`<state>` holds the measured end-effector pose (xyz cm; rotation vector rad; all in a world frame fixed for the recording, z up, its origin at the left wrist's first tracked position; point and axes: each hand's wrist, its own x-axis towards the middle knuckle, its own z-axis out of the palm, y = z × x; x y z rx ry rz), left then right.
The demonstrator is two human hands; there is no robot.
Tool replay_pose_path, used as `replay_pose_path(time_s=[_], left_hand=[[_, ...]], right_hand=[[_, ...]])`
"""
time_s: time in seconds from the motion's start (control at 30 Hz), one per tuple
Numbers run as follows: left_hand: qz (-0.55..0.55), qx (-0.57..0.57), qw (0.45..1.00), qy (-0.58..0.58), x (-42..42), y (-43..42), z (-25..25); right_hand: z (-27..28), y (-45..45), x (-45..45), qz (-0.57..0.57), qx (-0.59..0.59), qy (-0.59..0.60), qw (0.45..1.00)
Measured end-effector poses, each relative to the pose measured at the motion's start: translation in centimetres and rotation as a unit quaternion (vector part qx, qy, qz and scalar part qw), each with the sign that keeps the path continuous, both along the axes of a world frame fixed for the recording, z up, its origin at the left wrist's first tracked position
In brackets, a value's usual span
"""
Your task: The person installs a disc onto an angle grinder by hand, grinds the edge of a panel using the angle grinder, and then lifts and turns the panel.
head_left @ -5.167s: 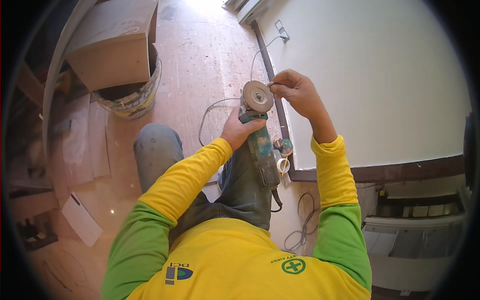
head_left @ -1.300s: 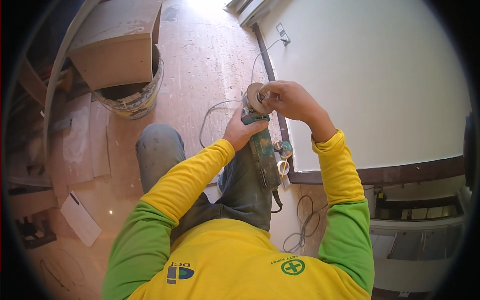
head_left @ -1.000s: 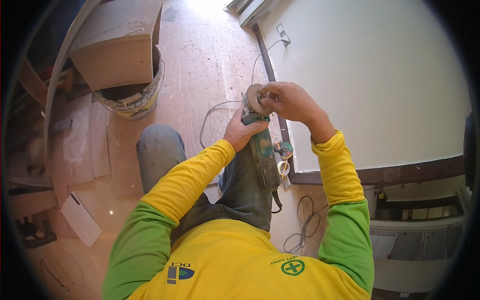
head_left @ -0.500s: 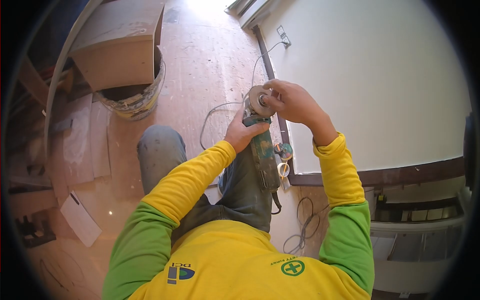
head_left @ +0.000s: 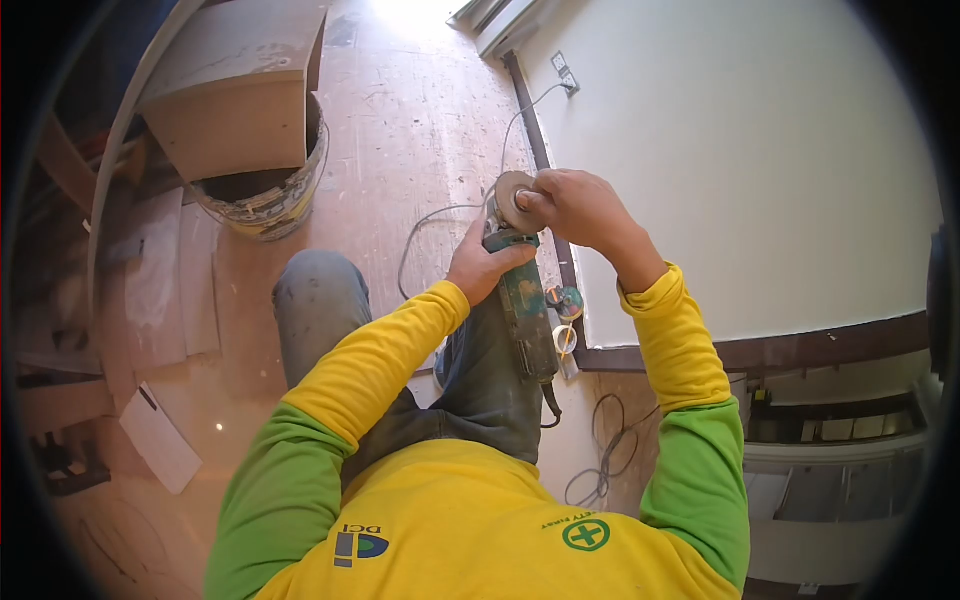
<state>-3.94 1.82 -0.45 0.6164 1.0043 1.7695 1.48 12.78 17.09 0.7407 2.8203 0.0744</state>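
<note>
An angle grinder (head_left: 527, 310) with a worn teal and dark body rests along my right thigh, its disc end pointing away from me. My left hand (head_left: 480, 264) is wrapped around its head, thumb across the top. The round, flat grinder disc (head_left: 511, 190) faces up. My right hand (head_left: 585, 207) is closed over the middle of that disc, thumb and curled fingers pinching at the disc nut (head_left: 523, 200), which is partly hidden by the fingers. A dark cord leaves the grinder's rear end.
A stained bucket (head_left: 268, 210) stands at the left under a wooden box-like piece (head_left: 230, 125). A cable runs to a wall outlet (head_left: 569, 82). Beside my leg lie a tape roll (head_left: 565, 340) and a small round disc (head_left: 570, 303). Coiled cord (head_left: 610, 450) lies on the right.
My right hand has turned at the disc's centre, its raised fingers now curled inward. The left hand and the grinder have hardly moved.
</note>
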Motion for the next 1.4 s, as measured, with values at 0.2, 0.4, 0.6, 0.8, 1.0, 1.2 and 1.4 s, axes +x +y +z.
replay_pose_path(time_s=[0.2, 0.4, 0.6, 0.8, 1.0, 1.2, 1.4], left_hand=[[0.002, -0.004, 1.000, 0.012, -0.1, 0.0, -0.2], [0.008, -0.007, 1.000, 0.008, 0.0, 0.0, -0.1], [0.001, -0.001, 1.000, 0.001, 0.0, 0.0, -0.1], [0.006, -0.015, 1.000, 0.018, -0.1, -0.2, 0.2], [0.008, -0.011, 0.999, 0.040, -0.1, 0.0, -0.4], [0.013, -0.012, 0.999, 0.047, -0.1, -0.1, -0.2], [-0.001, 0.010, 1.000, 0.021, 0.0, -0.2, 0.3]], right_hand=[[0.3, 0.6, 0.8, 0.094, -0.088, 0.075, 0.989], [0.1, 0.5, 1.1, 0.105, -0.078, 0.142, 0.981], [-0.1, 0.2, 0.6, 0.044, -0.011, 0.011, 0.999], [0.0, 0.7, 0.9, 0.084, -0.076, 0.076, 0.991], [-1.5, 0.9, 0.8, 0.061, -0.046, 0.083, 0.994], [-1.8, -0.4, 0.5, -0.014, -0.053, 0.108, 0.993], [-1.3, 0.0, 1.1, -0.032, -0.086, 0.094, 0.991]])
